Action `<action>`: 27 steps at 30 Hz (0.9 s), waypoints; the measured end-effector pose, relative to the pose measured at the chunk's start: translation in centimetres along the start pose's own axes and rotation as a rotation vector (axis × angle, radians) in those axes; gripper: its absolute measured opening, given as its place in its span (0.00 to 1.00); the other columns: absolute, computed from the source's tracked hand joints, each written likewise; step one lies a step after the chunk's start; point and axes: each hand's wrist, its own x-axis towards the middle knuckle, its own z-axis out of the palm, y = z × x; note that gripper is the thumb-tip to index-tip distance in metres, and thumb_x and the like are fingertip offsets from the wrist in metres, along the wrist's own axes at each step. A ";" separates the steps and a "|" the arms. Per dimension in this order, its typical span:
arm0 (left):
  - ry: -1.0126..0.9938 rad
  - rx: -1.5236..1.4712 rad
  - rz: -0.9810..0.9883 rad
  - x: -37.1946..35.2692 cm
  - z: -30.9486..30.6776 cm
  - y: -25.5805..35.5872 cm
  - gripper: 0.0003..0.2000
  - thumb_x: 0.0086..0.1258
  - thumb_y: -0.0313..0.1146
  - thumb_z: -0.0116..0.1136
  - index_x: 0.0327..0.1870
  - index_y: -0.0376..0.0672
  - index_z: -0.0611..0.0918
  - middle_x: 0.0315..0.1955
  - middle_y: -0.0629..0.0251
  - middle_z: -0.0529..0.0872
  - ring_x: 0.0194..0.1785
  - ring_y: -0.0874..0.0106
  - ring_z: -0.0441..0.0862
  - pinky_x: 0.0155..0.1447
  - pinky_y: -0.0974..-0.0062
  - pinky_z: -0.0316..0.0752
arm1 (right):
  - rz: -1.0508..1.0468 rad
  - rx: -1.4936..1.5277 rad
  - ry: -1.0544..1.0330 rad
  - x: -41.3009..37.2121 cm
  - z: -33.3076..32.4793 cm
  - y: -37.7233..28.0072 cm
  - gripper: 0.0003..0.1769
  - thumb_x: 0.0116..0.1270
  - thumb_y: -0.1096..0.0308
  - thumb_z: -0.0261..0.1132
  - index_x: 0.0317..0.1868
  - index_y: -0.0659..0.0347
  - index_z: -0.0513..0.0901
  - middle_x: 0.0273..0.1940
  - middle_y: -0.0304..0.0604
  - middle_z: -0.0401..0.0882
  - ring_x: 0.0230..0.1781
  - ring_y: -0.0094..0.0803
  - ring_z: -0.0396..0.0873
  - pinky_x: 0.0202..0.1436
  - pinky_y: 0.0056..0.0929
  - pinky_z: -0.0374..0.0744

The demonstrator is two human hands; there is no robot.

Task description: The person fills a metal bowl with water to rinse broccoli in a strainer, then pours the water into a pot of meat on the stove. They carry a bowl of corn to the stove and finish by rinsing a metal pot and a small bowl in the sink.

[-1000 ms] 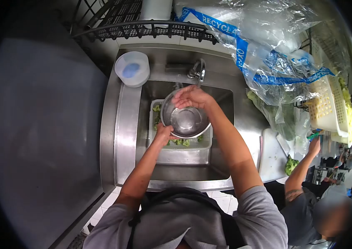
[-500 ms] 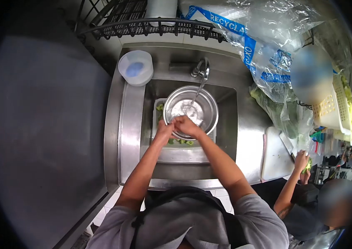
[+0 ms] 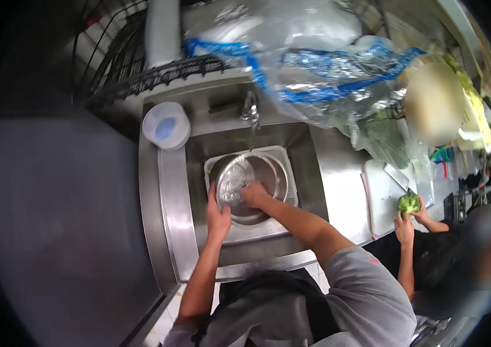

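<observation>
A shiny metal bowl (image 3: 281, 179) sits tilted in the sink (image 3: 310, 173), over a white plastic tub (image 3: 293, 191). My left hand (image 3: 218, 218) grips the bowl's left rim, thumb inside and fingers around the outer wall. Inside the bowl is my right hand (image 3: 255, 195), its fingers near the bowl's inner surface and blurred by motion. Whether that hand holds anything cannot be made out. Above the bowl, a thin stream of water falls from the tap (image 3: 250, 110).
On the sink's left corner stands a white round container (image 3: 167, 124) with something blue in it. Clear plastic bags (image 3: 315, 81) hang at the back. To the right, a co-worker's hands hold a broccoli head (image 3: 409, 203) by a cutting board (image 3: 381, 196) with a knife (image 3: 396, 177).
The bowl has tilted and water no longer pools as before. My hands have separated: left on the rim, right inside. The view has shifted, and the green pieces below the bowl are hidden.
</observation>
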 end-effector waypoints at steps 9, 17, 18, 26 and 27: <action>-0.186 -0.452 -0.417 4.5 -1.5 -8.6 0.24 0.56 0.17 0.49 0.58 0.36 0.75 0.46 0.56 0.82 0.45 0.60 0.84 0.43 0.64 0.84 | 0.075 0.525 -0.013 -8.6 -5.5 -7.3 0.30 0.71 0.44 0.57 0.40 0.68 0.87 0.44 0.62 0.85 0.50 0.59 0.82 0.56 0.49 0.78; -0.745 0.204 -0.616 15.3 1.6 1.3 0.17 0.68 0.39 0.60 0.46 0.33 0.76 0.30 0.56 0.83 0.26 0.61 0.87 0.24 0.68 0.85 | 0.217 0.406 0.818 -13.2 -2.1 -4.7 0.16 0.70 0.54 0.60 0.32 0.58 0.79 0.28 0.52 0.81 0.35 0.50 0.83 0.38 0.50 0.75; -0.736 0.050 -0.512 17.5 3.3 -1.1 0.15 0.70 0.39 0.60 0.46 0.34 0.77 0.31 0.56 0.85 0.27 0.63 0.87 0.23 0.72 0.84 | 0.334 0.539 0.845 -13.8 -2.4 -4.5 0.19 0.71 0.53 0.59 0.30 0.60 0.78 0.28 0.57 0.80 0.33 0.54 0.81 0.39 0.50 0.76; -0.662 -0.751 -0.562 23.5 13.6 -1.4 0.04 0.73 0.30 0.63 0.41 0.42 0.80 0.30 0.64 0.85 0.30 0.76 0.84 0.29 0.85 0.81 | 0.978 1.801 0.852 -17.9 6.4 0.7 0.24 0.74 0.51 0.61 0.31 0.65 0.84 0.30 0.45 0.84 0.30 0.35 0.82 0.35 0.41 0.78; -0.594 -0.873 -0.577 24.2 13.7 -1.2 0.04 0.73 0.30 0.63 0.40 0.42 0.80 0.30 0.64 0.85 0.31 0.76 0.84 0.29 0.85 0.80 | 1.031 1.920 0.914 -18.3 6.6 0.7 0.24 0.74 0.51 0.61 0.35 0.67 0.84 0.32 0.47 0.85 0.32 0.35 0.83 0.37 0.40 0.80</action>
